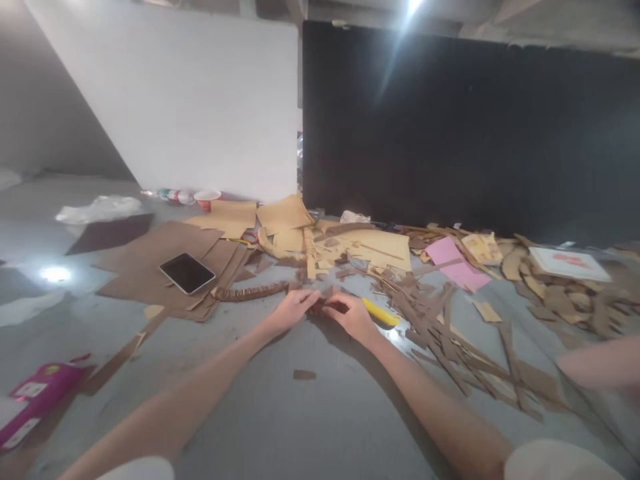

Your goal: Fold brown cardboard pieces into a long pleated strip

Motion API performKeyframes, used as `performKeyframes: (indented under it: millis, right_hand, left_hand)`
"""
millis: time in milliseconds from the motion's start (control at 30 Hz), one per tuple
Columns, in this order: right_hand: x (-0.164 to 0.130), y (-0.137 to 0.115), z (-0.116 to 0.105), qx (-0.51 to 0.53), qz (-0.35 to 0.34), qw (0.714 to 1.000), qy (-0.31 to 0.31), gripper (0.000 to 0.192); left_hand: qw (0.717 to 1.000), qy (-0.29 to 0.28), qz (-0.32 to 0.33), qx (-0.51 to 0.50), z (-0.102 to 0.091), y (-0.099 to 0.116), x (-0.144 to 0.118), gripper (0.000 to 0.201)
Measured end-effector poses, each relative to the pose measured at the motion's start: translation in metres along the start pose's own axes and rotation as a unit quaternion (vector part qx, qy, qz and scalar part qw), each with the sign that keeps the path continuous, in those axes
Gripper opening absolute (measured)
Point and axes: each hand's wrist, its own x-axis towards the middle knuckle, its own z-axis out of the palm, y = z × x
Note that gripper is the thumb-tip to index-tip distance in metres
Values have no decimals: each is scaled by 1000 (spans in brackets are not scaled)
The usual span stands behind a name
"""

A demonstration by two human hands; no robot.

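Head view, table (240, 420): the brown piece (316, 309) is midway between left and right edges, under the fingertips.
Left hand (296, 308): fingers on the brown piece; whether gripping or only pressing, cannot tell.
Right hand (350, 316): thumb and fingers pinching the brown piece.
Yellow handle (381, 312): just beside the right hand.
Ribbed strip (253, 293): left of the left hand.
Phone (187, 273): on brown sheets (135, 267), toward the left edge.
Cut strips (440, 320): heaped toward the right edge.
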Motion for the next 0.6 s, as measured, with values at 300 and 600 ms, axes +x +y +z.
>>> performKeyframes:
  millis: [300,600]
  right_hand:
    - [1,4,-1,34,42,998,14,33]
    - [1,-4,-4,29,53,998,11,37]
  left_hand:
    - [1000,-6,16,12,5,-2,-1,44]
    - [998,-27,25,-58,11,-2,-1,28]
